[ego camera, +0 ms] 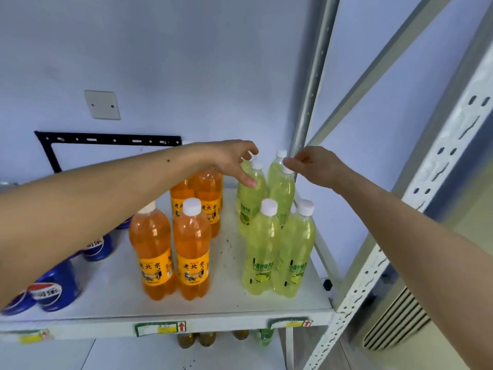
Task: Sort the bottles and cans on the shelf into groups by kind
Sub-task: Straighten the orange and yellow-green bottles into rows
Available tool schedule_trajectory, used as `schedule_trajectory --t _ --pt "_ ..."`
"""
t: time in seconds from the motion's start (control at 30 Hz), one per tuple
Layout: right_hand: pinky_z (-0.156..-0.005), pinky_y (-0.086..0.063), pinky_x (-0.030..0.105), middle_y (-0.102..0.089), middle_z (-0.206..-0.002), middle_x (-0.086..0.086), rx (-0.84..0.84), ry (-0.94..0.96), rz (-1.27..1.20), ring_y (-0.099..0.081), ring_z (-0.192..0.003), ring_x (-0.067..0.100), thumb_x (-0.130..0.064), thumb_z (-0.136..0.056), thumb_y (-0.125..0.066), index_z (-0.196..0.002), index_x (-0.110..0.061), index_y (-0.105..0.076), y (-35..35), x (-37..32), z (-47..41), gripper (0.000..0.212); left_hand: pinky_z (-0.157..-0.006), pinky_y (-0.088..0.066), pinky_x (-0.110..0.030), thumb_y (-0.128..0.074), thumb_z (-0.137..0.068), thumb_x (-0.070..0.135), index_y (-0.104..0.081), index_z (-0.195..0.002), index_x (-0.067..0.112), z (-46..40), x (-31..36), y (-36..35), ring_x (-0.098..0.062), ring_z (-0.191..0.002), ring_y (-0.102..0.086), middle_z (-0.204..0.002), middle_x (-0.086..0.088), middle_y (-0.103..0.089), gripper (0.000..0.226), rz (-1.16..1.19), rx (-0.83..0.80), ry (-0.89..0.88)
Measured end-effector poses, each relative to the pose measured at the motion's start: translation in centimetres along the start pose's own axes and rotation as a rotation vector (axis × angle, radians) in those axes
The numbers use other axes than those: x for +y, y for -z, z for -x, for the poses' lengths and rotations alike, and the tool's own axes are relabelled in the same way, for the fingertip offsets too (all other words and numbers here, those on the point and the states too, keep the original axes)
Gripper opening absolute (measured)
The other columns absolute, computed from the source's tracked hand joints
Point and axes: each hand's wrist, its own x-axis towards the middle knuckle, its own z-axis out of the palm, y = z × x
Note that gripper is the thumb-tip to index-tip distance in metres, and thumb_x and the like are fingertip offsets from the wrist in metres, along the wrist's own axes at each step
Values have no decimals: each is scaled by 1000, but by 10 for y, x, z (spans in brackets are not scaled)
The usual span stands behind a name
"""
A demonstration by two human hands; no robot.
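A person's two bare hands reach to the back of a white shelf (pixel 165 308) where the drinks now stand almost wholly in groups. The left hand (pixel 229 158) hovers at the rear green bottles (pixel 252 188), thumb stretched down against one bottle's shoulder and the other fingers loosely curled above its cap, gripping nothing firmly that can be seen. The right hand (pixel 310 166) sits just beside the caps of the rearmost pair, fingers pinched narrow; whether they hold a cap cannot be told.

Below and in front of the fingertips stand two more green bottles (pixel 277 252), side by side at the shelf's right front. Left of the left thumb, four orange bottles (pixel 173 252) form their own block. Further left, under the left forearm, blue cans (pixel 57 287) cluster together, partly hidden.

Judging by this layout, the sorting looks nearly finished, with only the back green row left to straighten.

The orange labels read "老北京" over a cart drawing. The green labels carry vertical Chinese characters, seemingly beginning "小青柠", with lime pictures. The cans show the Pepsi globe. Price tags (pixel 160 328) on the shelf edge are illegible.
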Motion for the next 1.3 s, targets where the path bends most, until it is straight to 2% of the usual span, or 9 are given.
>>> schedule_trajectory --t 0.2,0.27,0.37,0.5,0.7,0.83,0.97,1.03,1.3 --pt "-94 -42 33 -48 -137 7 -80 -63 5 -49 -119 23 -48 -84 -68 -137 -10 -41 -21 9 -44 70 -98 -45 -32 -86 -69 31 -21 -150 21 -60 -13 -1 -25 -129 -45 -150 -5 -38 104 -197 -58 -23" --pt "-87 -47 34 -48 -134 6 -102 -89 -15 -51 -109 21 -46 -82 -72 -137 -13 -41 -26 13 -57 71 -98 -48 -39 -86 -70 30 -27 -147 22 -76 -17 -2 -24 -122 -50 -146 -6 -42 98 -229 -80 -45" --pt "-78 -58 39 -53 -124 4 -113 -120 21 -57 -97 21 -48 -79 -74 -130 -14 -50 -34 16 -71 66 -86 -47 -27 -82 -75 28 -41 -141 20 -93 -23 -3 -19 -111 -52 -136 -1 -46 78 -297 -120 -117" --pt "-76 -50 35 -59 -107 0 -49 -123 245 -59 -93 20 -53 -76 -73 -111 -19 -57 -43 14 -83 51 -86 -54 -39 -78 -80 23 -57 -123 24 -113 -38 -1 -19 -95 -59 -119 5 -47 48 -234 -239 -197" --pt "-74 -47 31 -56 -100 0 -118 -5 246 -56 -90 20 -24 -77 -77 -103 -12 -64 -35 14 -92 32 -60 -56 -26 -81 -77 30 -59 -91 26 -124 -42 1 -19 -78 -68 -102 -4 -62 26 -231 -225 -258" --pt "-76 -44 25 -55 -105 -2 -191 49 215 -52 -93 14 -17 -78 -76 -107 -14 -67 -27 13 -90 31 -60 -51 -29 -77 -75 48 -50 -78 33 -123 -43 -11 -17 -73 -68 -79 5 -64 32 -307 -123 -305" --pt "-68 -51 27 -56 -107 -1 -238 -55 196 -58 -78 13 -42 -82 -73 -111 -21 -55 -32 13 -89 41 -77 -54 -35 -85 -65 47 -49 -125 26 -123 -45 -12 -16 -90 -60 -109 4 -57 73 -314 -193 -243" --pt "-67 -55 32 -61 -97 4 -241 -112 241 -65 -71 20 -49 -80 -72 -109 -13 -57 -39 14 -90 48 -65 -56 -29 -90 -61 38 -45 -132 23 -124 -46 -15 -12 -79 -60 -109 6 -51 85 -231 -249 -171" --pt "-72 -60 42 -67 -99 9 -286 -42 159 -71 -81 26 -30 -76 -78 -100 -9 -67 -39 17 -95 33 -44 -44 -21 -94 -53 37 -56 -86 15 -126 -42 -30 -11 -51 -56 -72 1 -57 55 -83 -174 -127"
